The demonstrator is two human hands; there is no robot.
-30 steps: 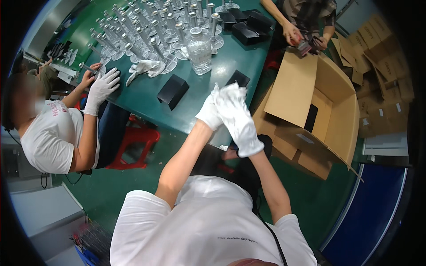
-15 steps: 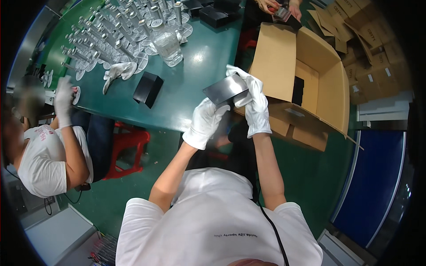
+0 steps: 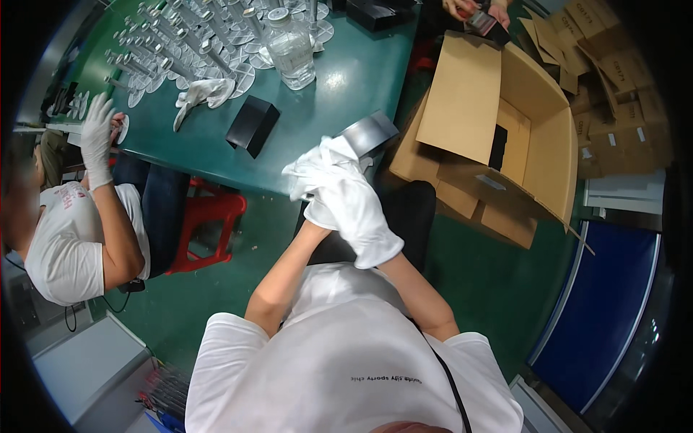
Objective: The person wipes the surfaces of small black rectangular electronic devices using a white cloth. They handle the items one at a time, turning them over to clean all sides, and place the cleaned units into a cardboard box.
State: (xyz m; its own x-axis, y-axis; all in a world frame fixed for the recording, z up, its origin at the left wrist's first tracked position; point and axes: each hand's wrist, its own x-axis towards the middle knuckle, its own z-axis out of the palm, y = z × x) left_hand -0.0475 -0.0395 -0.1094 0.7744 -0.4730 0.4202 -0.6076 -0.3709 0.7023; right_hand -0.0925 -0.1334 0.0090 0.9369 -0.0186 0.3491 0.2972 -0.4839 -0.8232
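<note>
A glossy black box is held up over the table's front edge. My left hand, in a white glove, appears to hold it from below; most of that hand is covered. My right hand, gloved too, crosses over the left one, its back toward me. Overlap and blur obscure its fingers. A second black box lies on the green table, left of my hands. Farther off stand a clear glass jar and a crumpled white glove.
Several metal posts on round clear bases crowd the far left. An open cardboard carton stands right of the table. A co-worker's gloved hand is raised at left, near a red stool. Another person's hands hold something at the top.
My right hand has left the right side of the black box and swung left across my left hand. The box has shifted slightly right and tilted. The left co-worker's hand has risen with fingers spread.
</note>
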